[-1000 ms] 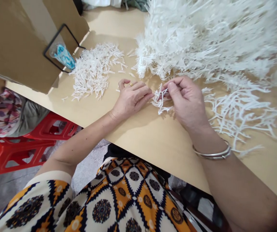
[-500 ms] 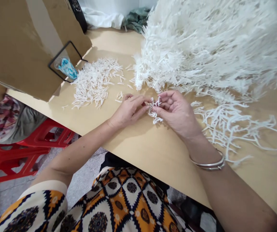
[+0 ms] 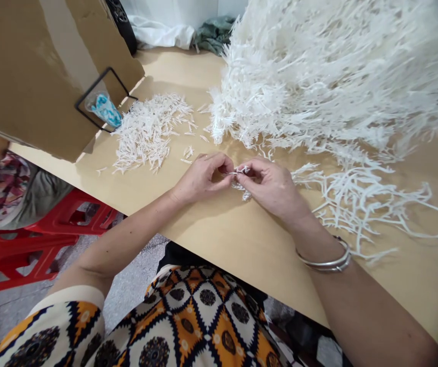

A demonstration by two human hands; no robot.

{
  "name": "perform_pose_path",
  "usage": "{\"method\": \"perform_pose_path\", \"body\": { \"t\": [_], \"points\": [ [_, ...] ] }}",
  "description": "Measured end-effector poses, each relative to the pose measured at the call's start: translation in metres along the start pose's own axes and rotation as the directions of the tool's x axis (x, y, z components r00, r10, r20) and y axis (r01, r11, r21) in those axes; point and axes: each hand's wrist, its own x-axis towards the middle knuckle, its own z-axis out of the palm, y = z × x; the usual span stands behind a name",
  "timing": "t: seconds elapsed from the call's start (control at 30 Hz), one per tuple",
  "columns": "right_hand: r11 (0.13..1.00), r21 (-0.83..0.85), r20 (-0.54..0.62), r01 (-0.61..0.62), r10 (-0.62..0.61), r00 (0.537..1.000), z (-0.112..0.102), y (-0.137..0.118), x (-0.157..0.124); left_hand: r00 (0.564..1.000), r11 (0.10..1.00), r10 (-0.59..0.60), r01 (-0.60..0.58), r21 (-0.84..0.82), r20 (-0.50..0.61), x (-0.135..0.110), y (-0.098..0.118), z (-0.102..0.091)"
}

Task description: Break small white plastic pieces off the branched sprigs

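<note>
Over the table, my left hand [image 3: 207, 176] and my right hand [image 3: 270, 186] meet with thumbs and fingertips pinched together. Between them they grip a small white branched strip [image 3: 246, 195], whose ends stick out below and above the right fingertips. Most of it is hidden by the fingers. Left of my left hand lies a pile of short white slivers [image 3: 146, 132]. Behind and to the right rises a large heap of white branched strips [image 3: 310, 76]. Beside my right wrist, bare stringy white strips [image 3: 364, 199] are spread in a loose tangle.
A cardboard box [image 3: 31, 66] stands at the left, with a black wire stand [image 3: 97, 84] and a blue-and-white packet [image 3: 106, 109] against it. At the far edge lie white cloth [image 3: 161, 33] and green cloth [image 3: 213, 35]. Another person sits left, near red stools [image 3: 74, 216].
My right hand has moved slightly left, closer to my left hand. My left fingers have curled into a rounder pinch. Less of the strip shows between them now.
</note>
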Motion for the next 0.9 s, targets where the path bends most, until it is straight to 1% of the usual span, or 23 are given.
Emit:
{"method": "perform_pose_path", "body": {
  "t": [0.13,0.2,0.37,0.43,0.53,0.63,0.73,0.83,0.9],
  "points": [
    [0.996,-0.088,-0.095,0.004,-0.013,0.995,0.007,-0.002,0.001,0.998,0.999,0.004,-0.007,0.039,0.061,0.0,0.0,0.002],
    [0.995,-0.103,-0.114,0.009,-0.021,0.993,0.008,-0.003,0.0,0.997,0.998,-0.003,-0.002,0.068,0.083,0.0,0.001,0.002],
    [0.999,0.035,-0.031,-0.017,0.018,0.999,0.004,-0.002,-0.002,0.996,0.993,-0.035,0.025,0.119,0.083,0.001,0.006,0.003],
    [0.999,0.041,-0.012,-0.021,0.021,1.0,0.002,-0.001,-0.003,0.993,0.986,-0.038,0.018,0.168,0.113,0.001,0.006,0.003],
    [1.0,-0.007,-0.016,-0.014,0.014,1.0,0.001,-0.001,-0.002,0.986,0.977,-0.033,-0.003,0.212,0.165,0.001,0.005,0.003],
    [0.997,-0.076,-0.035,0.002,-0.005,0.999,0.002,-0.004,-0.002,0.985,0.986,-0.007,-0.022,0.163,0.175,0.001,0.002,0.003],
    [0.99,-0.141,-0.076,-0.011,0.0,0.997,0.008,-0.009,-0.002,0.986,0.993,0.029,-0.047,0.106,0.166,0.002,-0.002,0.002],
    [0.987,-0.155,-0.11,-0.045,0.028,0.994,0.016,-0.011,-0.001,0.987,0.994,0.04,-0.056,0.096,0.155,0.003,-0.002,0.001],
    [0.987,-0.151,-0.159,-0.061,0.037,0.987,0.018,-0.007,0.002,0.987,0.995,0.062,-0.072,0.067,0.146,0.003,0.003,0.0]
  ]
}}
